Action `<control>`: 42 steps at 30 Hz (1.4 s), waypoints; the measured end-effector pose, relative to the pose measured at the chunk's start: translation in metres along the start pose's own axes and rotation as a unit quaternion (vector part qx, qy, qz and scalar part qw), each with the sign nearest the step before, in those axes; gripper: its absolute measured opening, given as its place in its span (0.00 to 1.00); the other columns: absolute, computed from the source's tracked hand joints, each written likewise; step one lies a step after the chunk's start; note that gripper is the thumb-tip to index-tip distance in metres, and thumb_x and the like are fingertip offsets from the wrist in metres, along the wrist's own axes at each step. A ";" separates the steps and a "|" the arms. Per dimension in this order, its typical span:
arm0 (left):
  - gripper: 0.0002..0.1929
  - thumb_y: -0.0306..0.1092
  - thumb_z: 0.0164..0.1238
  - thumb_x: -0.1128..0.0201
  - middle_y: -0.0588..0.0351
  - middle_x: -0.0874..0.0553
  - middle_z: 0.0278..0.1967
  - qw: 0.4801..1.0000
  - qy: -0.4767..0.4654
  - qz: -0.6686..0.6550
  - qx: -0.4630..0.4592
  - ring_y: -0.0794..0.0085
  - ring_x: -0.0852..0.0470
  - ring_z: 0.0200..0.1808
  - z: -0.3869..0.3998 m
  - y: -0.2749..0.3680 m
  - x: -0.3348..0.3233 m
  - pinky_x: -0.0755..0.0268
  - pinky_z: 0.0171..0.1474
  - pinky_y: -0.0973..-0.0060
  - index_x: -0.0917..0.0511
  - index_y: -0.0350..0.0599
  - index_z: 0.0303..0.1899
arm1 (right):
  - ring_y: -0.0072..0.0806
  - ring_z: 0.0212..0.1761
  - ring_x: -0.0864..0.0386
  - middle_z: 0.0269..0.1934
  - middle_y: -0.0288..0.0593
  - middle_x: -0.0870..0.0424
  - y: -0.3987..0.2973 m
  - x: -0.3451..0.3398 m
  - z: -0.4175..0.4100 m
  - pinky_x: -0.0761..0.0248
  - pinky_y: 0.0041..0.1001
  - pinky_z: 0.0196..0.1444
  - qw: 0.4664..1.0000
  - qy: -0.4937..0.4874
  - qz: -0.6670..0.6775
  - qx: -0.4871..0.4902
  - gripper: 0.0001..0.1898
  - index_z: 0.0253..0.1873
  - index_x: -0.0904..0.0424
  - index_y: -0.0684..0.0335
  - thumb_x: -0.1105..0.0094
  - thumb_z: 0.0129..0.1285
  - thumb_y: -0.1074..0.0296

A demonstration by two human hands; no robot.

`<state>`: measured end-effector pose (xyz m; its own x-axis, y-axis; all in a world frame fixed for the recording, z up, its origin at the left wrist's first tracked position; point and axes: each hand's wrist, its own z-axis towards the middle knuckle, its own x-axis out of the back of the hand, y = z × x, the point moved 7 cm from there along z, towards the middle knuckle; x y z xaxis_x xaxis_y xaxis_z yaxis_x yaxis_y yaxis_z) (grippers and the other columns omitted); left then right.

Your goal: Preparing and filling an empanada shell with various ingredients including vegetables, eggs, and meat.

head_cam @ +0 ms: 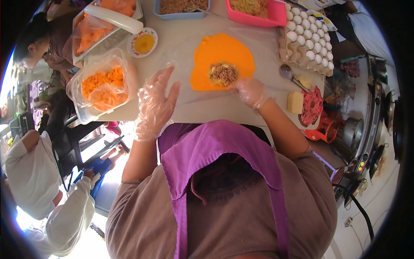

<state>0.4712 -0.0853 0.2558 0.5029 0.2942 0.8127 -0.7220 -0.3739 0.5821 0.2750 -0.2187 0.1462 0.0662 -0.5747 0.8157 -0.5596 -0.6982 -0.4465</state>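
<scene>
A flat sheet of orange dough [223, 48] lies on clear plastic film on the table. A mound of brown minced filling with pale shreds [223, 73] sits on its lower part. My right hand [250, 92], in a clear plastic glove, has its fingers bent at the dough's lower right edge, beside the filling; whether they pinch anything is hidden. My left hand [158, 97], gloved the same way, is held left of the dough with fingers apart and nothing in it.
At left are a tub of orange dough [105, 87], a plate of yellow liquid [143, 42] and a white rolling pin [113, 18]. A blue tub [182, 15] and a pink tub [255, 21] hold fillings. Eggs [305, 24], a spoon [286, 71] and a pale yellow block [295, 102] are at right. People are at left.
</scene>
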 end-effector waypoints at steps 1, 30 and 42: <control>0.19 0.39 0.70 0.45 0.38 0.23 0.55 0.997 -0.060 -0.024 -0.038 0.47 0.24 0.56 0.010 0.008 -0.008 0.33 0.58 0.61 0.26 0.41 0.58 | 0.45 0.41 0.19 0.38 0.49 0.16 0.001 0.004 0.003 0.28 0.38 0.41 1.000 0.001 -0.001 -0.003 0.10 0.43 0.16 0.56 0.42 0.58 0.65; 0.27 0.54 0.74 0.57 0.54 0.26 0.62 0.765 -0.570 -0.299 -0.037 0.70 0.30 0.62 0.096 -0.009 -0.206 0.44 0.67 0.72 0.29 0.46 0.63 | 0.46 0.36 0.19 0.33 0.49 0.17 0.014 0.033 0.063 0.27 0.39 0.38 0.997 -0.076 -0.015 0.005 0.08 0.38 0.15 0.57 0.42 0.57 0.65; 0.24 0.50 0.62 0.43 0.47 0.20 0.54 0.891 0.012 -0.155 -0.427 0.52 0.24 0.56 0.056 0.057 -0.024 0.35 0.57 0.54 0.22 0.44 0.53 | 0.42 0.35 0.19 0.33 0.49 0.16 0.042 0.056 0.115 0.29 0.36 0.41 0.996 -0.024 0.071 -0.039 0.09 0.38 0.15 0.57 0.40 0.58 0.62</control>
<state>0.4447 -0.1629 0.2704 0.7380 0.2891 0.6097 -0.6536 0.5309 0.5394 0.3507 -0.3289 0.1304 0.0200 -0.6857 0.7276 -0.6285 -0.5746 -0.5243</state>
